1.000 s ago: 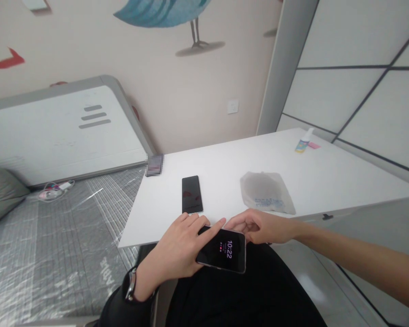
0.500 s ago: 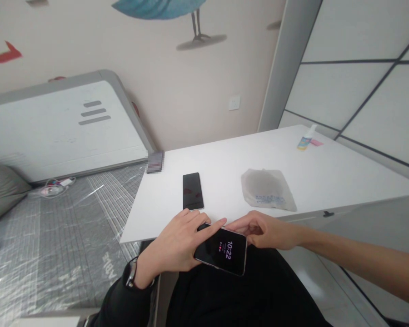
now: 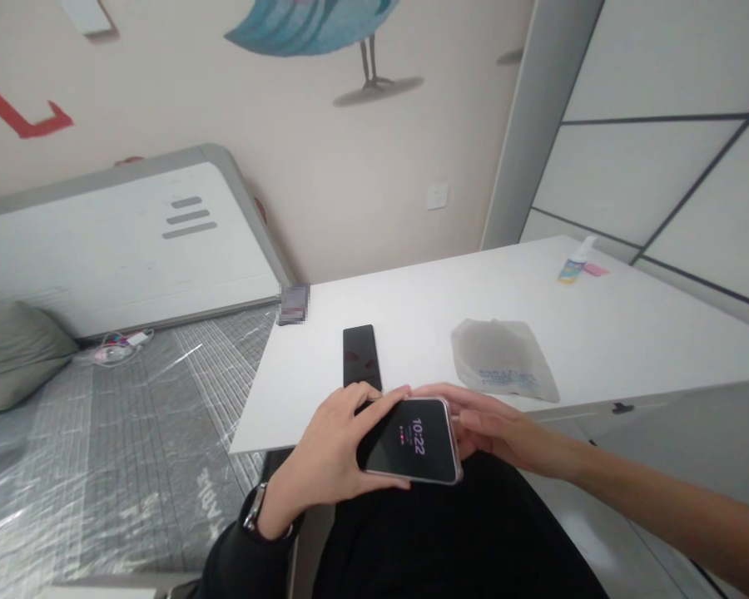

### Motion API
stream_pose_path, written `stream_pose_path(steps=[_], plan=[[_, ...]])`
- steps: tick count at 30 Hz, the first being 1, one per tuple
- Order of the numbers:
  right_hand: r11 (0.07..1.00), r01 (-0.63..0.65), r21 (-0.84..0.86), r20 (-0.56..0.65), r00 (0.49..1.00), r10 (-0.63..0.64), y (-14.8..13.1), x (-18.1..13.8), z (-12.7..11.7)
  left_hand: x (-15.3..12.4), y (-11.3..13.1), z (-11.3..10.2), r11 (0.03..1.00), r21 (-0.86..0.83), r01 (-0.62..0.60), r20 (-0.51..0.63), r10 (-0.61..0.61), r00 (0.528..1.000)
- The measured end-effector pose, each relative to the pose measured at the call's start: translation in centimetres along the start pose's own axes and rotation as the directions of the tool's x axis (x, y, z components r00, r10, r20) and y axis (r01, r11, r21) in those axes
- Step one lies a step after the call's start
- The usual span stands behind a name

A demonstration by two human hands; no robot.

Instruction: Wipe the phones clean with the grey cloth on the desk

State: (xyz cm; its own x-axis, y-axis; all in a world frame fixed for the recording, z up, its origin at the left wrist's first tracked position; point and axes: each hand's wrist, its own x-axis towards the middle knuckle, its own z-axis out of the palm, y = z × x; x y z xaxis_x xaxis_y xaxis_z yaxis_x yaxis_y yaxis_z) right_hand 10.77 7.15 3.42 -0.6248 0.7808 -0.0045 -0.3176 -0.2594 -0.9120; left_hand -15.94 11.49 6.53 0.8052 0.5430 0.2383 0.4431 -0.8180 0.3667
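My left hand [image 3: 330,445] grips one end of a smartphone [image 3: 403,445], with fingers along its far edge and thumb along its near edge. The phone lies nearly level above my lap, screen up and lit with the time 10:22, and a clear case rim shows around it. At the other end of the phone, my right hand [image 3: 503,428] has its fingers along the far corner and its thumb at the end edge; some of its fingers are hidden. Just beyond my left hand, a second dark phone [image 3: 360,356] lies flat on the white table [image 3: 412,304].
A pale translucent pouch [image 3: 503,358] with blue print lies near the table's front edge. Further back at the right are a small bottle [image 3: 574,264] and a pink piece [image 3: 597,269]. A blurred item [image 3: 294,304] sits at the table's far left corner. Left stands a plastic-covered bed [image 3: 162,433].
The phone has turned slightly and is more level across my lap. My right hand has shifted around its end, and my left thumb now shows along the near edge. The whole view has shifted a little.
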Motion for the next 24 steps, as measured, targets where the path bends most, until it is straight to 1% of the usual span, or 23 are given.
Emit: stream_pose_path(steps=[3,5,7,11,13,18,22,24], plan=[[0.994,0.108,-0.003,-0.06,0.992,-0.108,0.5,0.4,0.4,0.3,-0.3,1.2,0.99,-0.067,0.122,-0.089,-0.128,0.988],[0.983,0.183,-0.003,-0.079,0.98,-0.183,0.7,0.7,0.5,0.6,-0.1,1.9,0.979,-0.134,0.154,-0.123,-0.171,0.978],[0.974,0.227,0.008,-0.078,0.971,-0.226,0.8,1.1,0.4,0.8,0.2,2.5,0.965,-0.199,0.174,-0.154,-0.206,0.966],[0.97,0.238,0.043,-0.019,0.971,-0.237,1.1,1.7,-0.5,1.0,0.6,3.6,0.923,-0.328,0.2,-0.19,-0.272,0.943],[0.967,0.249,0.055,-0.012,0.968,-0.249,1.3,2.0,-0.8,1.0,0.7,3.9,0.897,-0.396,0.198,-0.198,-0.294,0.935],[0.96,0.266,0.085,-0.056,0.964,-0.262,1.7,2.8,-1.3,1.5,0.6,4.1,0.821,-0.536,0.198,-0.183,-0.342,0.922],[0.972,0.235,0.028,-0.116,0.966,-0.231,1.7,3.0,-1.6,2.1,0.5,4.2,0.722,-0.661,0.206,-0.144,-0.391,0.909],[0.978,0.208,0.004,-0.161,0.966,-0.204,1.5,3.0,-1.6,2.3,0.5,4.4,0.696,-0.689,0.202,-0.155,-0.413,0.897]])
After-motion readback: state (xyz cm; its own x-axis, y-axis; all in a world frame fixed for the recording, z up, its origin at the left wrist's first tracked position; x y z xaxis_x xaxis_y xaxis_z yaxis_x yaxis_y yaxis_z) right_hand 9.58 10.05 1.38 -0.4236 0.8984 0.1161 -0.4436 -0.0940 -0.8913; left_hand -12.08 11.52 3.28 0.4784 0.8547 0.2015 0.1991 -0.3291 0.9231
